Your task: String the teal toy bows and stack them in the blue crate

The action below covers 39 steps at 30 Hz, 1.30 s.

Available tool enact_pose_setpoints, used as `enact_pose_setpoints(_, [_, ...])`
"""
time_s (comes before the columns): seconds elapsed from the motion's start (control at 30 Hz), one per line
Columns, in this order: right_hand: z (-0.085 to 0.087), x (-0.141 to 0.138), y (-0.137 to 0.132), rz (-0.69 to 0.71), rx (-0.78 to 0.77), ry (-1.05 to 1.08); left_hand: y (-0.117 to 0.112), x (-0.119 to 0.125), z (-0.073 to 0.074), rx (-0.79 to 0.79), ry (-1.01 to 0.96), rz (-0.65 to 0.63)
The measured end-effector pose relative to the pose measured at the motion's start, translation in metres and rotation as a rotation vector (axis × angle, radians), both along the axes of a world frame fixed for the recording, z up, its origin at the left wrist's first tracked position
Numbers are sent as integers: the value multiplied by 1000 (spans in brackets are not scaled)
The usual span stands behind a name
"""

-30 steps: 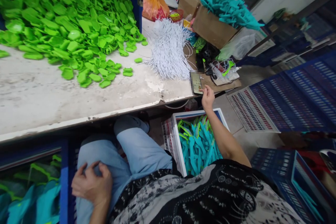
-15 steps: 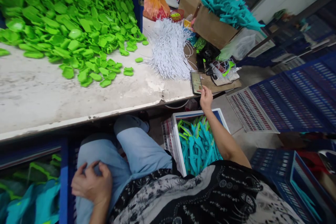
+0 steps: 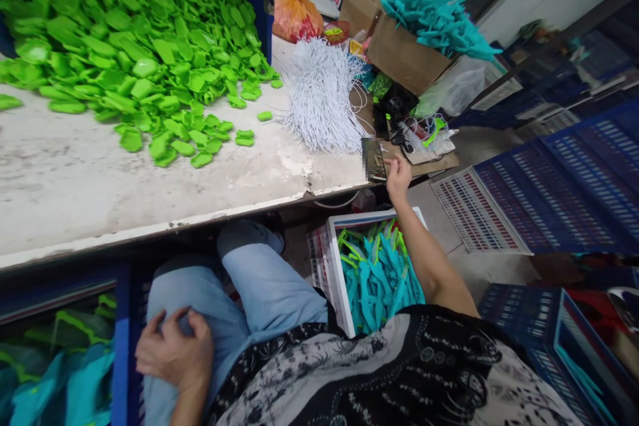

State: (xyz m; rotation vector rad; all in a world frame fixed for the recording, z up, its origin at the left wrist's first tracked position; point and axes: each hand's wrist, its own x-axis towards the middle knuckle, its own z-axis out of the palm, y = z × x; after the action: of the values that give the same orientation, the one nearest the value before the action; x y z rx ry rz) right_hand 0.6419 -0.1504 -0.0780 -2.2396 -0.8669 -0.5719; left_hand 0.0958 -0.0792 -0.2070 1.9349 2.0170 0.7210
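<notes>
My right hand [image 3: 399, 177] is at the front edge of the worktable, beside a smartphone [image 3: 375, 161] that lies with its screen up. Its index finger reaches towards the phone's right edge, and the other fingers are partly bent with nothing in them. Whether the fingertip touches the glass I cannot tell. My left hand [image 3: 174, 349] rests on my thigh in light blue jeans, loosely curved, fingers apart and holding nothing. Left of the phone lies a bundle of thin white strings [image 3: 324, 96].
Bright green plastic pieces [image 3: 150, 73] are heaped on the white worktable [image 3: 90, 193]. A white-rimmed crate [image 3: 341, 279] by my right side holds turquoise and green parts. A blue crate [image 3: 121, 346] stands at my left. Cardboard boxes [image 3: 407, 46] and blue crates [image 3: 574, 180] stand to the right.
My right hand has drawn back slightly to the right from the phone, and the phone's screen shows a darker picture. My left hand stays on my thigh.
</notes>
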Motion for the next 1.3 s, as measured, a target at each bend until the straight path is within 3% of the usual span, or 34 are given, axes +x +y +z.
enact_pose_setpoints(0.27, [0, 22, 19, -16, -36, 43, 0, -1, -2, 25, 43, -4])
enact_pose_setpoints(1.3, [8, 38, 37, -62, -119, 82, 1, 0, 0, 3, 33, 0])
